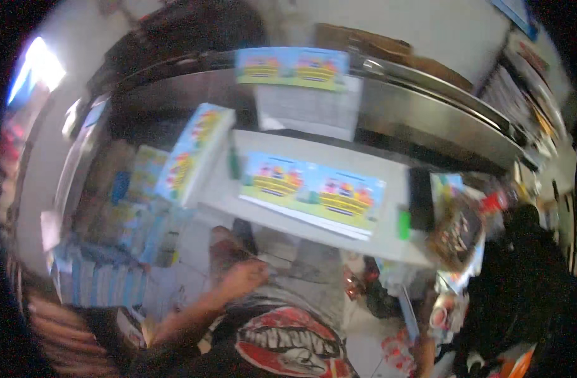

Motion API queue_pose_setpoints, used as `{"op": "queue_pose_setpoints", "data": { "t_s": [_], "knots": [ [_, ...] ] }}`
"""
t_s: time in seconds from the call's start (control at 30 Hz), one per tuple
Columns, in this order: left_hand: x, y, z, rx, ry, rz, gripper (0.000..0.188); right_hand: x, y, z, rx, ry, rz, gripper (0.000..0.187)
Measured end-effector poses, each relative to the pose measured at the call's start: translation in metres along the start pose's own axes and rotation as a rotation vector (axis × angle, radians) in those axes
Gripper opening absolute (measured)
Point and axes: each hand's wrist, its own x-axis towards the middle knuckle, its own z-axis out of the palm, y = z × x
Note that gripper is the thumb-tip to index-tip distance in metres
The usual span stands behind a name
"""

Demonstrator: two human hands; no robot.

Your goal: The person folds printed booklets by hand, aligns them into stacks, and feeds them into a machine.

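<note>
My left hand (245, 278) hangs in front of the white table's near edge, over my lap. Its fingers look bent but are smeared by motion, and nothing shows clearly in it. My right forearm (425, 354) rises at the lower right. The hand at its end is blurred and hard to separate from the clutter beside a bluish flat strip (409, 314). On the white table (288, 142) lies a flat printed sheet stack (310, 194) with colourful basket pictures. To its left, a thicker stack of like printed sheets (194, 154) sits at a slant.
Another printed sheet (293, 68) tops a pale stack (310, 104) at the back. Bundled printed pieces (102, 283) fill the left side. A dark slab (421, 198), a green piece (404, 224) and a brown rounded object (458, 233) are at the right, near a dark-clad person (521, 283).
</note>
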Motion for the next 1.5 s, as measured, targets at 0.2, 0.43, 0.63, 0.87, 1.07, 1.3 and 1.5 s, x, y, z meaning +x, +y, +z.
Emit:
{"op": "queue_pose_setpoints", "data": {
  "t_s": [0.2,0.43,0.63,0.87,1.07,1.3,1.5],
  "knots": [
    [-0.028,0.037,0.014,-0.304,-0.521,0.358,0.056,-0.064,-0.233,-0.097,0.081,0.051,-0.780,0.033],
    [-0.086,0.028,-0.044,-0.544,-0.073,0.465,0.063,-0.082,-0.484,-0.105,-0.073,-0.031,-1.426,0.049],
    [-0.109,-0.029,-0.031,-1.458,0.265,0.326,0.055,-0.094,-0.547,-0.101,-0.125,0.003,-1.613,0.049],
    [-0.119,-0.077,0.000,-1.040,0.424,0.130,0.045,-0.099,-0.545,-0.091,-0.093,0.127,-1.698,0.048],
    [-0.099,-0.018,-0.052,-1.845,0.298,0.577,0.067,-0.093,-0.537,-0.101,-0.027,0.362,-1.482,0.070],
    [-0.093,0.001,-0.077,-1.145,0.297,0.371,0.058,-0.076,-0.528,-0.115,-0.022,0.070,-1.393,0.103],
    [-0.081,-0.011,-0.052,-1.358,0.353,0.336,0.058,-0.073,-0.523,-0.107,0.191,-0.033,-1.340,0.100]
  ]
}}
